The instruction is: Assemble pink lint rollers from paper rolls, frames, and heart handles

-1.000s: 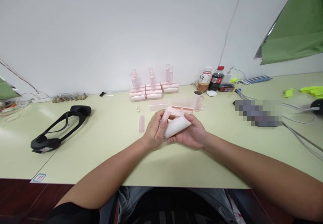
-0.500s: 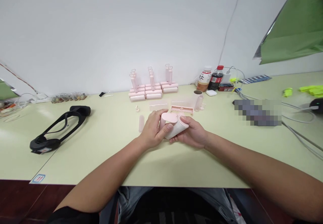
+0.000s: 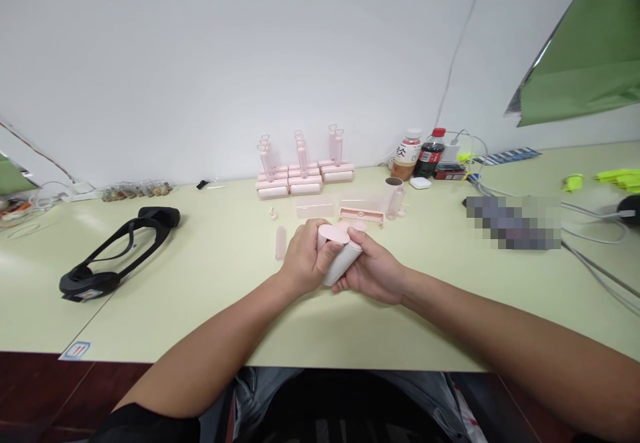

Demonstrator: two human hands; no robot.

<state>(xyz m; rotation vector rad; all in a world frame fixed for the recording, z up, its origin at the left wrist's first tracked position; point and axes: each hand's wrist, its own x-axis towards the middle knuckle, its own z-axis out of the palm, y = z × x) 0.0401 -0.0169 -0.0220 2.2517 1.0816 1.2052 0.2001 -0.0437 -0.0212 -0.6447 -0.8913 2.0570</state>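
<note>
Both hands meet over the table, closed around a lint roller with a white sticky roll point(image 3: 342, 266) and a rounded pink end point(image 3: 333, 234). My left hand point(image 3: 306, 256) wraps its left side, thumb pressed across the front below the pink end. My right hand point(image 3: 376, 268) grips the white roll from the right, thumb on top and fingers underneath. The palms hide much of it. Just beyond lie a pink open housing point(image 3: 361, 216), a clear cover point(image 3: 314, 208) and a pale pink handle piece point(image 3: 281, 243).
Several assembled pink lint rollers point(image 3: 305, 184) stand against the wall. A hollow roll point(image 3: 393, 190), two drink bottles point(image 3: 406, 155) and a white case point(image 3: 421, 182) are at the back right. A black headset point(image 3: 120, 253) lies left; cables point(image 3: 595, 223) run along the right.
The lint roller has turned in my hands, its white roll now tilting more steeply toward me. My right hand has shifted slightly left and nearer; my left hand keeps its grip.
</note>
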